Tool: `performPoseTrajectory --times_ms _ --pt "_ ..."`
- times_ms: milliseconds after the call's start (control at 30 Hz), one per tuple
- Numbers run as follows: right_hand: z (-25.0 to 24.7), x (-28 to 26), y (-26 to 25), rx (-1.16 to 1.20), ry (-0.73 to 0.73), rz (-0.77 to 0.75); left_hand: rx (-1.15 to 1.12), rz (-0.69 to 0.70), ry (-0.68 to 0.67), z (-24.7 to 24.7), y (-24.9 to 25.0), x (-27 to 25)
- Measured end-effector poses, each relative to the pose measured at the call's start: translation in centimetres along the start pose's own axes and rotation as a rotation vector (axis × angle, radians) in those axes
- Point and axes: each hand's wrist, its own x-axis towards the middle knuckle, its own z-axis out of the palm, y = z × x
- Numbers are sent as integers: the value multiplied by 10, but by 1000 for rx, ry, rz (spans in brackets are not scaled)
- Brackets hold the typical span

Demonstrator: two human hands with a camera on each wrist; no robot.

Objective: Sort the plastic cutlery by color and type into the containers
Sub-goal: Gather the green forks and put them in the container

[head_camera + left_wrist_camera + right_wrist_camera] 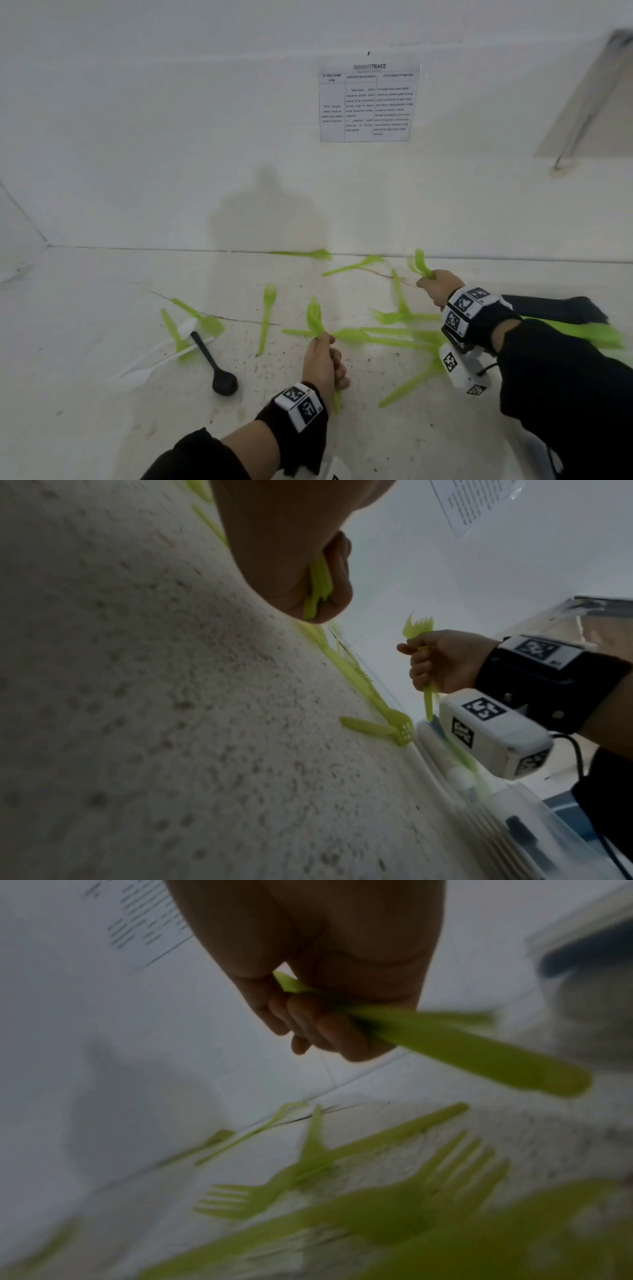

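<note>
- Left hand point(322, 359): grip curled round green forks point(315, 318), tines up and away, handles running down through the fist.
- Right hand point(436, 286): grip closed on more green forks point(419, 263), tines up, long axis near upright.
- Counter point(102, 342): loose green cutlery point(265, 318) scattered at mixed angles; black spoon point(215, 368) bowl toward the person, beside white spoons point(150, 359).

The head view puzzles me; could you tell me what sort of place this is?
Probably a staged recording station: a bare white table against a white wall, a printed task sheet taped up, and tracking markers strapped on each wrist.
</note>
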Motion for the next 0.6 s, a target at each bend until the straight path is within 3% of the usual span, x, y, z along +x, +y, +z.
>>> performPoseTrajectory --times_ms 100,233,333,467,600 --pt "3 1 -1 -414 -53 -125 46 7 1 0 0 0" --pt "19 -1 1 -597 -169 -288 52 -1 -1 -2 -1 1" --pt "30 4 2 -639 -196 -363 64 4 -5 -3 -2 3" --pt "30 7 -1 -670 -281 -327 61 7 4 -4 -4 5" --pt "18 15 -8 -529 -213 -369 63 1 9 -1 -6 6"
